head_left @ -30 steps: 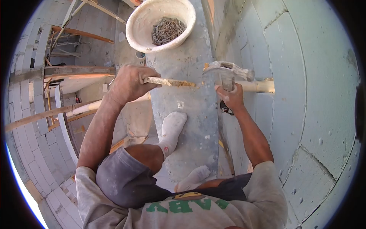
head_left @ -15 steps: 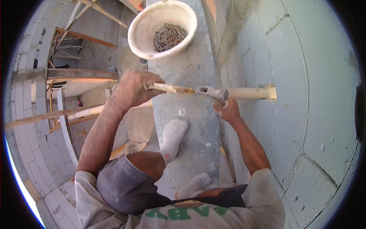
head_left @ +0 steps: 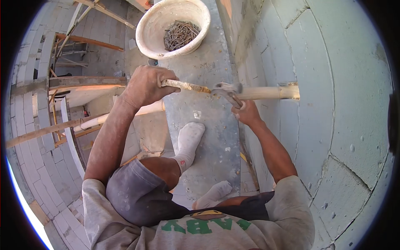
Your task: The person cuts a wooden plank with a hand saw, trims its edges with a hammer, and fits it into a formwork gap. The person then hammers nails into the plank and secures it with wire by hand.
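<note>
My left hand (head_left: 146, 85) is closed around one end of a narrow, pale wooden strip (head_left: 188, 86), which points right. The strip's far end, stained orange-brown, meets the metal head of a hammer (head_left: 225, 89). Below that head, my right hand (head_left: 247, 112) grips the hammer by its handle, much of which the hand hides. Whether a nail sits between the hammer and the strip, I cannot tell. Beyond my hands stands a whitish bucket (head_left: 143, 41) with a heap of nails (head_left: 181, 36) in it.
My feet are on a grey plank (head_left: 210, 154), beside a block wall (head_left: 312, 125) on the right. A pale round pole (head_left: 262, 93) runs across behind the hammer to the wall. Timber beams (head_left: 89, 82) and a lower floor lie left.
The hammer head has turned slightly against the strip's end. Both hands keep their hold, and the whole view has shifted a little.
</note>
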### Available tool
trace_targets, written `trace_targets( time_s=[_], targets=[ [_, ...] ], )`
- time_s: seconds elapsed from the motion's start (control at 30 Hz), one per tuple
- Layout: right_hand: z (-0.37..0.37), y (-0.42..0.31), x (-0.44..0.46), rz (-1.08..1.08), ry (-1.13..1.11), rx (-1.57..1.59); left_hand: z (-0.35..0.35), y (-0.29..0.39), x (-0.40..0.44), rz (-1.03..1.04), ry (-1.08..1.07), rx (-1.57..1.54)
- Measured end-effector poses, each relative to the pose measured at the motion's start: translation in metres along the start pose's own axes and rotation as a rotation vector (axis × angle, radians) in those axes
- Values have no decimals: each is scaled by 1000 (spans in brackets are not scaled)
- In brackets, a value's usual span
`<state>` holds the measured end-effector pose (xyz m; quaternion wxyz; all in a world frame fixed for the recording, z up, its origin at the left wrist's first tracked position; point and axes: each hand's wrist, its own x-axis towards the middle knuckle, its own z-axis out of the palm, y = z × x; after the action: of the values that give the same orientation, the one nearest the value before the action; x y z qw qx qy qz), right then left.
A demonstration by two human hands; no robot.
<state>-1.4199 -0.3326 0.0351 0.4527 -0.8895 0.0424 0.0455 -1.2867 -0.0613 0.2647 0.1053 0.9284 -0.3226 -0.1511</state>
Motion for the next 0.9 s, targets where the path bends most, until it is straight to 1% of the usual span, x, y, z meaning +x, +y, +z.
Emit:
trace_targets(
  time_s=[0.03, 0.07, 0.1, 0.13, 0.17, 0.2, 0.27, 0.33, 0.37, 0.47, 0.5, 0.57, 0.6, 0.67, 0.7, 0.73, 0.8, 0.9],
  targets=[
    [-6, 5, -7, -12, 31, 90, 2, 2, 0, 6, 2, -18],
    [-13, 15, 6, -55, 57, 175, 2, 1, 3, -2, 31, -29],
    [-17, 13, 15, 16, 25, 251, 5, -1, 1, 22, 73, -68],
    [-24, 3, -5, 169, -26, 342, 3, 5, 0, -21, 34, -108],
    [-43, -8, 9, -21, 74, 257, 7, 8, -4, -21, 4, -109],
    [-61, -19, 22, -200, 190, 154, 2, 5, 2, -15, 24, -88],
    [-88, -45, 19, -464, 374, 106, 1, 5, 1, -11, 34, -53],
    [-128, -86, 22, -445, 361, 572, 3, 6, 0, -4, 38, -44],
    [-140, -107, 30, -574, 385, 839, 3, 7, 1, 3, 48, -48],
    [-129, -114, 37, -796, 432, 989, 5, 7, 1, -25, 32, -60],
    [-99, -90, 26, -789, 585, 258, 3, 7, 1, -40, 26, -58],
    [-15, -7, 6, -299, 308, -217, 0, 5, 2, -39, 13, -50],
    [1, 23, -1, 114, -68, 54, 0, 3, 4, -30, 1, -49],
    [-21, 45, 16, -21, 11, 11, 6, -2, 1, 100, 128, -33],
    [-15, 52, -9, -33, 7, 9, 6, -1, -2, 51, 112, -114],
    [-14, 44, -37, -169, 103, -76, 5, 5, -3, 15, 83, -114],
    [-43, 26, 3, -584, 383, -293, 3, 3, 1, 10, 59, -79],
    [-75, -11, 19, -650, 532, -600, 2, 9, 2, -29, 67, -127]
  ],
)
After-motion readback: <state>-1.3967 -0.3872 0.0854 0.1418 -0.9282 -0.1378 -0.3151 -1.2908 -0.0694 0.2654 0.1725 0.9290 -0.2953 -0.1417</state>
